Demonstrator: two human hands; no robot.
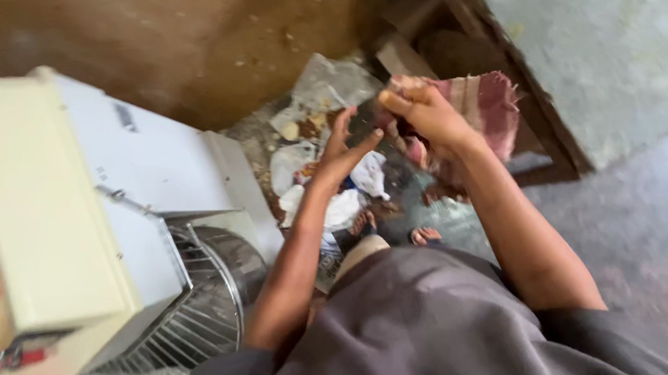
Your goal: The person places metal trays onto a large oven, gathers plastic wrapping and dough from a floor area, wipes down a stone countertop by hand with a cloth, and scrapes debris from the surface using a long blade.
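One frayed pink striped cloth (482, 104), two bare hands, left (345, 150) and right (425, 114), one cream boxy metal mixer machine (49, 193) near left, one wire bowl guard (203, 299), two bare feet (397, 230)

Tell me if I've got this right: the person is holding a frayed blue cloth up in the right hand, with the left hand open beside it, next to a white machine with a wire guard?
Not quite. The cloth is reddish pink, not blue, as the head view shows. The right hand does hold it up, the left hand is open beside it, and the white machine with its wire guard stands alongside.
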